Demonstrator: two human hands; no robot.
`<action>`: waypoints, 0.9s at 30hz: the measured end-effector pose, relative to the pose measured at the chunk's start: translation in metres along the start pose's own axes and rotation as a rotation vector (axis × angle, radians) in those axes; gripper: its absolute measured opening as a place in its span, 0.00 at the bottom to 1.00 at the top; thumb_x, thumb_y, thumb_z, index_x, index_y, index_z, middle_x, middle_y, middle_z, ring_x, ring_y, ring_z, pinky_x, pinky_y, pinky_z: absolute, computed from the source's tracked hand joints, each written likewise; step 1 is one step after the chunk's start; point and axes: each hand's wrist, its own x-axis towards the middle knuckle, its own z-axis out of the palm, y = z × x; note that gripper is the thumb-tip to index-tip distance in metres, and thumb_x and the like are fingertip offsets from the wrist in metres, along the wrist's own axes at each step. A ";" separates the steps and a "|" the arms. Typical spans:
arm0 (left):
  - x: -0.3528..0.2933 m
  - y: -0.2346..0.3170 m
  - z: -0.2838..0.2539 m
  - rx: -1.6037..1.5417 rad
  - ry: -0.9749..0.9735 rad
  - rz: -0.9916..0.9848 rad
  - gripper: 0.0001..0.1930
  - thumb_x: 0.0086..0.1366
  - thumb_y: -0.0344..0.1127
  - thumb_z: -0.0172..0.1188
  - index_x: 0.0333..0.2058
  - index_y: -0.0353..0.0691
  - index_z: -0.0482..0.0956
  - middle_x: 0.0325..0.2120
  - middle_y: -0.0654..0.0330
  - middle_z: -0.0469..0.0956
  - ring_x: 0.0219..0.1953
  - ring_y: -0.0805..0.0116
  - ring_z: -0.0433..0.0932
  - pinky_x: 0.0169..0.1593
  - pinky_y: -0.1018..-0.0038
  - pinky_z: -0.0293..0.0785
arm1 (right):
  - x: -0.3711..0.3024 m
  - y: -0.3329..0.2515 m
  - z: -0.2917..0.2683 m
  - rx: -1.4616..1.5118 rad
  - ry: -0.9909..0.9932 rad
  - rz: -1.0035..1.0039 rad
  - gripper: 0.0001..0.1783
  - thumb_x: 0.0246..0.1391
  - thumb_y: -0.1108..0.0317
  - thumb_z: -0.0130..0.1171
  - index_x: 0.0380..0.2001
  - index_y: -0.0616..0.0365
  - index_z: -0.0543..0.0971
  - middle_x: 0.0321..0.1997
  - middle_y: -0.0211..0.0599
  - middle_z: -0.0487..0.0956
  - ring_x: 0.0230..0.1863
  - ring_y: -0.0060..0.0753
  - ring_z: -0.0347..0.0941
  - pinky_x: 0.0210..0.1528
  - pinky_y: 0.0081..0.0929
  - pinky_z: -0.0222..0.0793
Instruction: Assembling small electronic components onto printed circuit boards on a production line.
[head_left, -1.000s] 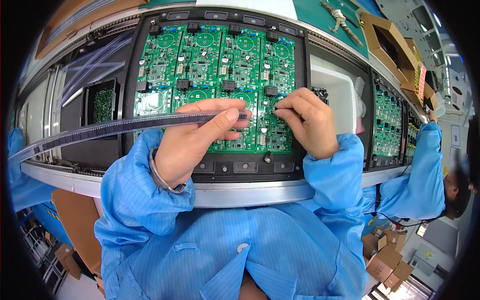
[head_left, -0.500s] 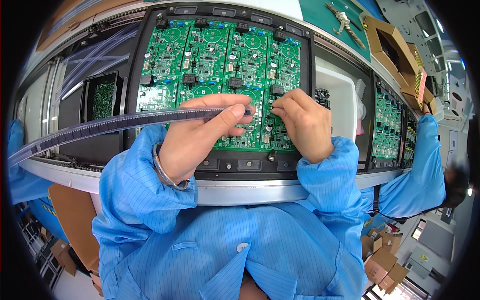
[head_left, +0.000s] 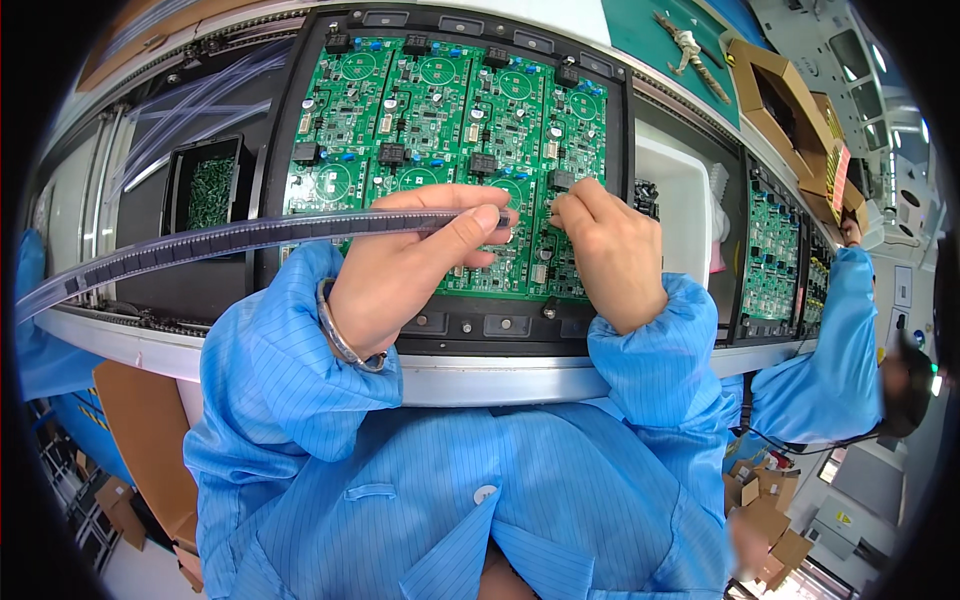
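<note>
My left hand (head_left: 420,250) is closed on a clear plastic tube (head_left: 250,234) filled with a row of small black components. The thumb presses near the tube's right end, and its long left part slopes down past the table edge. Below both hands lies a panel of green circuit boards (head_left: 425,110) in a black frame (head_left: 480,336). Fingertips of my right hand (head_left: 612,245) are pinched together at the boards' right column, just below a black block-shaped component (head_left: 561,180). Whatever those fingers hold is hidden.
Left of the frame stands a black box (head_left: 208,195) of small green parts, with loose clear tubes (head_left: 205,105) behind it. A white bin (head_left: 680,200) sits at the right. Farther right, a co-worker's blue sleeve (head_left: 845,340) reaches toward more green boards (head_left: 775,235) and cardboard boxes.
The board panel and its frame appear slightly farther right. My left hand and the tube's end have shifted a little right and up; my right hand stays pinched at the same column.
</note>
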 end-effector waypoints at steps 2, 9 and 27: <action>0.000 0.000 0.001 -0.017 0.007 -0.001 0.16 0.62 0.34 0.56 0.45 0.29 0.74 0.38 0.47 0.77 0.42 0.61 0.77 0.43 0.74 0.75 | -0.004 0.003 0.003 0.043 0.020 0.006 0.07 0.39 0.75 0.60 0.26 0.55 0.78 0.28 0.25 0.73 0.23 0.28 0.70 0.24 0.23 0.65; 0.000 -0.001 0.001 -0.040 0.036 -0.017 0.15 0.60 0.33 0.58 0.43 0.29 0.75 0.35 0.51 0.79 0.38 0.68 0.77 0.40 0.78 0.76 | -0.020 0.001 0.005 0.137 0.145 -0.008 0.12 0.38 0.76 0.60 0.31 0.55 0.80 0.30 0.25 0.74 0.25 0.27 0.70 0.26 0.22 0.65; -0.001 -0.001 -0.011 -0.220 -0.100 -0.169 0.19 0.64 0.35 0.53 0.49 0.28 0.70 0.42 0.44 0.75 0.44 0.57 0.77 0.46 0.72 0.75 | 0.003 -0.027 -0.007 0.679 0.270 0.027 0.16 0.34 0.79 0.65 0.32 0.57 0.81 0.29 0.32 0.78 0.29 0.27 0.70 0.31 0.21 0.67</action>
